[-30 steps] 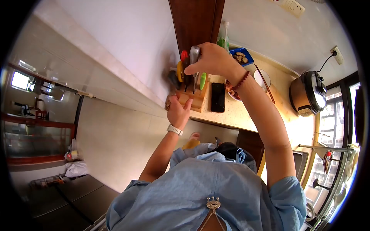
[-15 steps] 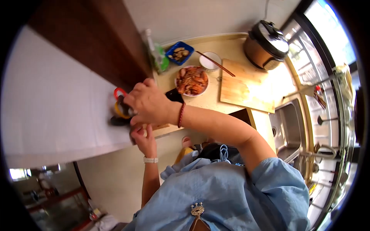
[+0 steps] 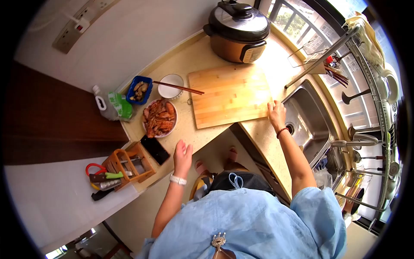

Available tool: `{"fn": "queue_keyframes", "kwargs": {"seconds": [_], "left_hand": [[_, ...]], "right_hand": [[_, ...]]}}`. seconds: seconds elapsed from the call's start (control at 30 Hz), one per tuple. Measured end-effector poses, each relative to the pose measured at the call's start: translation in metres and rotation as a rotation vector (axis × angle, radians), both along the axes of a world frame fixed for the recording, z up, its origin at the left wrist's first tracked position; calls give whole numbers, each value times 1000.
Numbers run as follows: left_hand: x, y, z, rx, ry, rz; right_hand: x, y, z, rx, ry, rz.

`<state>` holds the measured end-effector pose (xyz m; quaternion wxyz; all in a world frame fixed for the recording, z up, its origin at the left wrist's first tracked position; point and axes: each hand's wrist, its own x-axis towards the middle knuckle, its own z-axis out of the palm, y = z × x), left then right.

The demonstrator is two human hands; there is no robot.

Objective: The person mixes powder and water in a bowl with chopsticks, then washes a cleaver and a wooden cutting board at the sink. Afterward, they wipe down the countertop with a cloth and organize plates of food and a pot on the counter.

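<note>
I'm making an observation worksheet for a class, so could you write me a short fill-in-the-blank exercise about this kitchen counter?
1. The right grip is at the edge of the wooden cutting ____.
2. The chopsticks lie across the white ____.
3. The small rectangular tray is coloured ____.
4. The white wristband is on the ____ wrist.

Missing words: board; bowl; blue; left.

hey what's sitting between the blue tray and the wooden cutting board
In the head view, a white bowl with chopsticks lying across it stands between the blue tray and the cutting board.
</note>
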<state>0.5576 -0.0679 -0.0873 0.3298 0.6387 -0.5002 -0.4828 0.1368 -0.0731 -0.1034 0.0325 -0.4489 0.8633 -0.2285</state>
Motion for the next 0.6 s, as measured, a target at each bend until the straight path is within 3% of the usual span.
{"fn": "queue_keyframes", "kwargs": {"seconds": [0.07, 0.13, 0.27, 0.37, 0.47, 0.6], "left_hand": [[-40, -35, -23, -10, -35, -12], [-72, -64, -38, 99, 121, 127], [-104, -91, -17, 212, 41, 50], [-98, -94, -37, 273, 124, 35], [-116, -76, 7, 391, 145, 36], [-116, -53, 4, 569, 228, -68]], "right_hand": [[-32, -2, -19, 36, -55, -107], [-52, -9, -33, 60, -390, -82], [-40, -16, -37, 25, -463, -148], [-33, -13, -18, 31, -509, -173], [-36, 6, 12, 220, -525, -281], [-50, 58, 0, 240, -305, -327]]}}
